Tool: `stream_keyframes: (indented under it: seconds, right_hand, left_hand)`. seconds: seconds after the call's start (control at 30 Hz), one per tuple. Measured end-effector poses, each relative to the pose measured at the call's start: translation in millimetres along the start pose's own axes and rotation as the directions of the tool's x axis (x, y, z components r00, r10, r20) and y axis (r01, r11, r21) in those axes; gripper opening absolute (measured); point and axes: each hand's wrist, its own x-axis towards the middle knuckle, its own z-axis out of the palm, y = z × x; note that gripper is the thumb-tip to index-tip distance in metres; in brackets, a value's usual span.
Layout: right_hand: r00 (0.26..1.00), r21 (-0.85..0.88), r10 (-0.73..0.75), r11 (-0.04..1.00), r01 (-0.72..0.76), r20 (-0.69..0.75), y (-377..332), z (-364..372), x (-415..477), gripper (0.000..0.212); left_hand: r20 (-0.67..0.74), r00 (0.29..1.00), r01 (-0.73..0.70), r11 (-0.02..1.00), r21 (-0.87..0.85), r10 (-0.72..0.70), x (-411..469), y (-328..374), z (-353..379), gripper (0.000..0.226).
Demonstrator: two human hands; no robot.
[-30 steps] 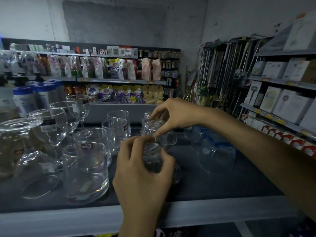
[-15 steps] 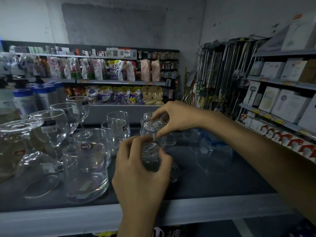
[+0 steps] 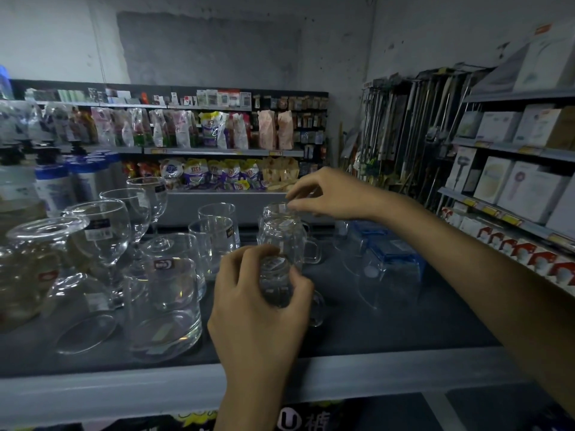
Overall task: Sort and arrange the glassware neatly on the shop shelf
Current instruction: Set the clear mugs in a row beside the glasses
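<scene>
My left hand (image 3: 255, 309) grips a small clear handled glass mug (image 3: 277, 283) near the front middle of the dark shelf (image 3: 389, 331). Just behind it stands a second handled mug (image 3: 286, 241), and behind that a third mug (image 3: 275, 210). My right hand (image 3: 326, 194) reaches in from the right and pinches the rim of that rear mug with thumb and fingertips. Stemmed wine glasses (image 3: 105, 234) stand in a row at the left. Two straight tumblers (image 3: 214, 234) stand behind a wide tumbler (image 3: 165, 306).
An upturned glass (image 3: 40, 259) and a glass lying on its side (image 3: 84, 315) crowd the left end. Clear containers with blue lids (image 3: 389, 262) sit at the right. The shelf's grey front lip (image 3: 124, 390) runs below. Boxed goods (image 3: 522, 188) fill the right-hand shelves.
My right hand has lifted slightly and moved back from the middle mug to the rear mug's rim. My left hand keeps its hold on the front mug.
</scene>
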Motion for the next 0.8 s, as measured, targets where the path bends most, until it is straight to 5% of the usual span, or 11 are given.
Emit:
stream_keyframes:
  seconds: [0.2, 0.47, 0.8]
  right_hand:
    - [0.999, 0.044, 0.033, 0.998, -0.032, -0.017, 3.9, -7.4, 0.3, 0.025]
    - [0.988, -0.120, 0.051, 0.992, -0.034, 0.146, -11.7, 23.6, 8.1, 0.068]
    - [0.987, -0.082, 0.039, 0.996, -0.026, 0.155, -10.0, 22.1, 9.2, 0.065]
  left_hand:
    - [0.010, 1.000, 0.008, 1.000, 0.012, -0.008, -0.3, -1.2, 0.7, 0.029]
    - [0.012, 1.000, 0.021, 1.000, 0.011, -0.022, -0.9, 0.0, 0.5, 0.028]
    - [0.023, 1.000, 0.019, 0.999, 0.031, -0.020, 0.2, -0.1, -0.8, 0.030]
